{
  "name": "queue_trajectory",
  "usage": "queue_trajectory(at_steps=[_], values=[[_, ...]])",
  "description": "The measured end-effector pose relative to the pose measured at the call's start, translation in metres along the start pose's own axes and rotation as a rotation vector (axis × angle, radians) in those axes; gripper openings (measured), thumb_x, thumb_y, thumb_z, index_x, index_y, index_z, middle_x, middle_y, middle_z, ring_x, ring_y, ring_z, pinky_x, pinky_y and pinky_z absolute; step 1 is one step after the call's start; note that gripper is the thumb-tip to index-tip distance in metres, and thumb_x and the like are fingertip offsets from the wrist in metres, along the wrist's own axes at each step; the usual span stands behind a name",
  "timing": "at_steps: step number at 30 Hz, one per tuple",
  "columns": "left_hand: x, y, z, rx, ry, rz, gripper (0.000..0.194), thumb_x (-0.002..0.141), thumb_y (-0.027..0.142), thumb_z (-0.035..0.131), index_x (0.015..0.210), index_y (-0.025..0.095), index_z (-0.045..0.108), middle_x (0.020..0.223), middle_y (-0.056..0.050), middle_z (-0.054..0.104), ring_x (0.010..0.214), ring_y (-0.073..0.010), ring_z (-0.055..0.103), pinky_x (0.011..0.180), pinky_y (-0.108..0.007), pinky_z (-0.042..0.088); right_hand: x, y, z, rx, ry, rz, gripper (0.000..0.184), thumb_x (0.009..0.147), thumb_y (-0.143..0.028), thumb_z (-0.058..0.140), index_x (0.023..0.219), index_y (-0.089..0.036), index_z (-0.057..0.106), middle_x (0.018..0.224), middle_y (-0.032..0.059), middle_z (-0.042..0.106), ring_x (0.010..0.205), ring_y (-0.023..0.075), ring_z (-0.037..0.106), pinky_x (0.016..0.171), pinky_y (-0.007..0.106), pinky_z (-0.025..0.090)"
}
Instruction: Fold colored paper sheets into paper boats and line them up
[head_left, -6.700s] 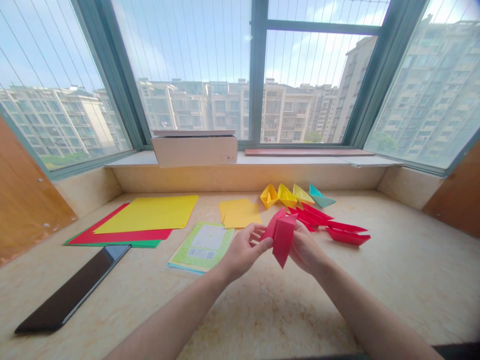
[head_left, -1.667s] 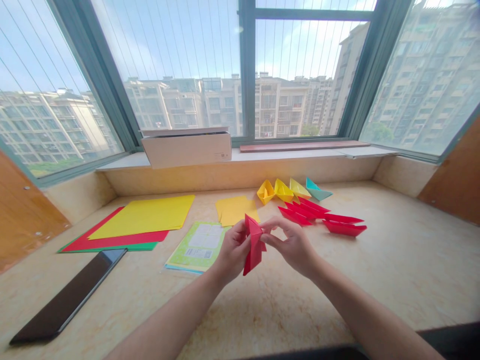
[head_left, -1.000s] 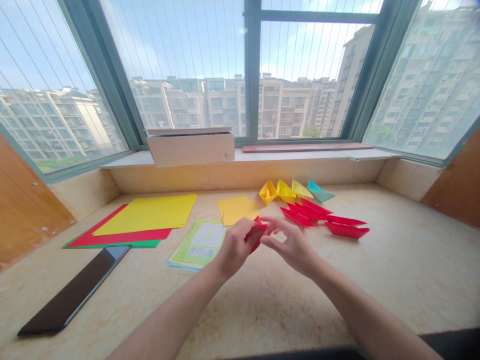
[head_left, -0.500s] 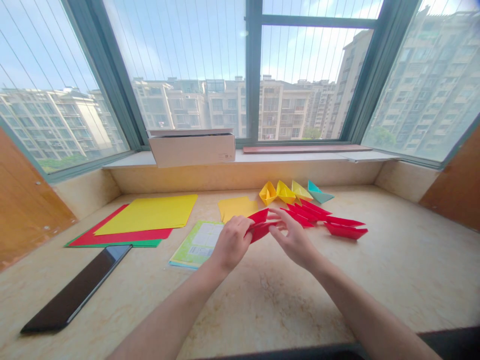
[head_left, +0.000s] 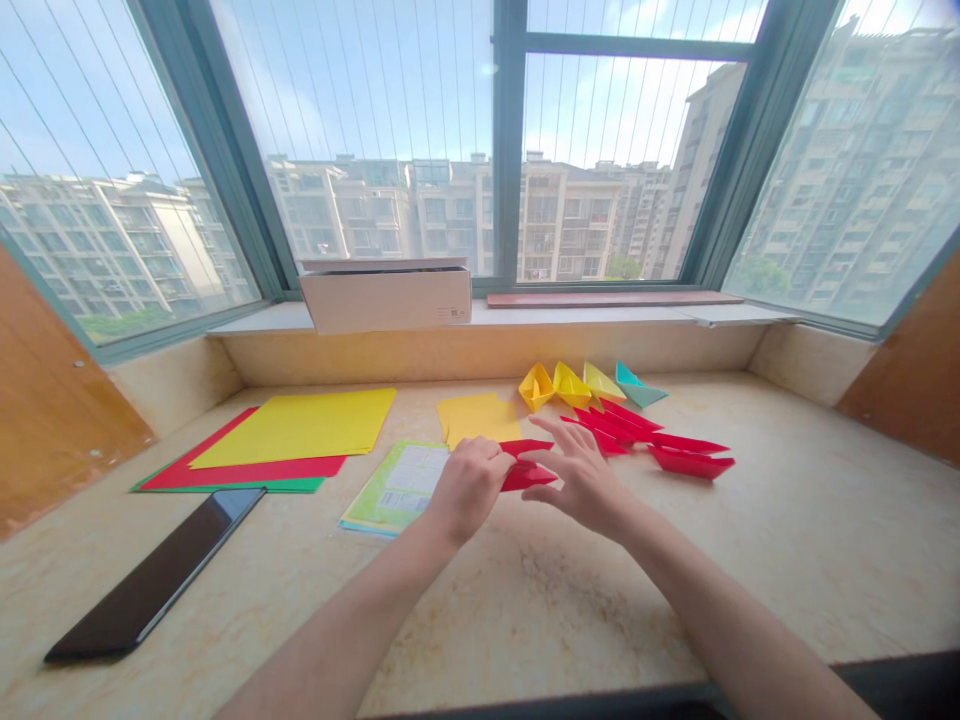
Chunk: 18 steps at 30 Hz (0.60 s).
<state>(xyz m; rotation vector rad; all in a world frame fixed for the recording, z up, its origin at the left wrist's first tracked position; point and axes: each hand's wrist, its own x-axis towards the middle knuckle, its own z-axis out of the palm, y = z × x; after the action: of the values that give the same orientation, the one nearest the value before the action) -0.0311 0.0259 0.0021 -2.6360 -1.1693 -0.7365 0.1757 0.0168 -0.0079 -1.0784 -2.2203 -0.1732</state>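
A folded red paper boat (head_left: 529, 478) is gripped at its left end by my left hand (head_left: 474, 482), whose fingers are closed around it. At the boat's right end is my right hand (head_left: 581, 478), with its fingers spread around that end; whether they touch the paper I cannot tell. Just beyond and to the right lie several red paper boats (head_left: 626, 422), with another red boat (head_left: 691, 460) nearer me on the right. Part of the held boat is hidden behind my fingers.
Yellow boats (head_left: 571, 384) and a teal boat (head_left: 637, 385) stand behind. Orange-yellow sheets (head_left: 478, 418) and a green printed packet (head_left: 397, 488) lie left of my hands. Farther left are coloured paper (head_left: 300, 425) and a black phone (head_left: 157, 575). A white box (head_left: 386, 300) sits on the sill.
The held red boat has tilted down and now lies more level. My right hand's fingers have spread apart from their closer hold on its end. My left hand keeps its grip.
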Motion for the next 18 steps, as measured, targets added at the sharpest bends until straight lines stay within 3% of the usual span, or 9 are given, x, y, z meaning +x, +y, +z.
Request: queue_trajectory(at_steps=[2, 4, 8, 10, 14, 18], values=[[0.000, 0.000, -0.001, 0.002, 0.022, 0.016, 0.016, 0.094, 0.021, 0.055, 0.090, 0.020, 0.071, 0.081, -0.006, 0.066, 0.082, -0.0222, 0.058, 0.077, -0.036, 0.042, 0.001, 0.000, -0.001, -0.023, 0.037, -0.026, 0.017, 0.087, -0.029, 0.068, 0.103, -0.031, 0.074, 0.140, 0.0096, 0.052, 0.127, 0.0344, 0.048, 0.105, 0.059, 0.037], [0.001, 0.000, -0.002, -0.014, 0.067, 0.015, 0.012, 0.091, 0.020, 0.058, 0.097, 0.020, 0.069, 0.087, -0.006, 0.067, 0.088, -0.0236, 0.058, 0.082, -0.038, 0.043, 0.002, 0.002, -0.002, -0.033, 0.079, -0.035, 0.016, 0.091, -0.023, 0.062, 0.098, -0.030, 0.075, 0.134, 0.0085, 0.058, 0.122, 0.0316, 0.051, 0.102, 0.055, 0.040], [0.000, -0.001, 0.002, -0.068, 0.185, -0.052, 0.030, 0.085, 0.018, 0.065, 0.115, 0.019, 0.060, 0.121, -0.012, 0.060, 0.113, -0.0281, 0.054, 0.098, -0.045, 0.043, 0.003, 0.006, -0.005, -0.052, 0.135, -0.018, 0.017, 0.093, -0.023, 0.060, 0.098, -0.028, 0.076, 0.129, 0.0087, 0.061, 0.118, 0.0300, 0.053, 0.098, 0.051, 0.043], [0.000, -0.004, 0.006, -0.090, 0.204, -0.079, 0.025, 0.085, 0.018, 0.063, 0.111, 0.018, 0.062, 0.131, -0.014, 0.054, 0.120, -0.0295, 0.051, 0.102, -0.047, 0.043, 0.004, 0.007, -0.006, -0.066, 0.143, -0.003, 0.017, 0.093, -0.023, 0.060, 0.097, -0.027, 0.076, 0.129, 0.0095, 0.061, 0.119, 0.0309, 0.052, 0.098, 0.051, 0.042], [-0.001, -0.011, 0.011, -0.152, 0.198, -0.105, 0.012, 0.088, 0.011, 0.057, 0.092, 0.019, 0.066, 0.127, -0.011, 0.057, 0.115, -0.0270, 0.056, 0.098, -0.046, 0.048, 0.005, 0.004, -0.013, -0.030, 0.161, 0.003, 0.020, 0.093, -0.022, 0.060, 0.102, -0.029, 0.076, 0.132, 0.0099, 0.060, 0.120, 0.0328, 0.052, 0.099, 0.054, 0.040], [-0.001, -0.018, 0.012, -0.151, 0.226, -0.130, 0.015, 0.085, 0.009, 0.059, 0.090, 0.019, 0.068, 0.121, -0.009, 0.061, 0.112, -0.0259, 0.058, 0.097, -0.047, 0.049, -0.006, -0.013, -0.032, 0.269, 0.377, 0.030, 0.031, 0.093, -0.025, 0.058, 0.123, -0.032, 0.065, 0.128, 0.0093, 0.062, 0.116, 0.0312, 0.057, 0.097, 0.053, 0.045]])
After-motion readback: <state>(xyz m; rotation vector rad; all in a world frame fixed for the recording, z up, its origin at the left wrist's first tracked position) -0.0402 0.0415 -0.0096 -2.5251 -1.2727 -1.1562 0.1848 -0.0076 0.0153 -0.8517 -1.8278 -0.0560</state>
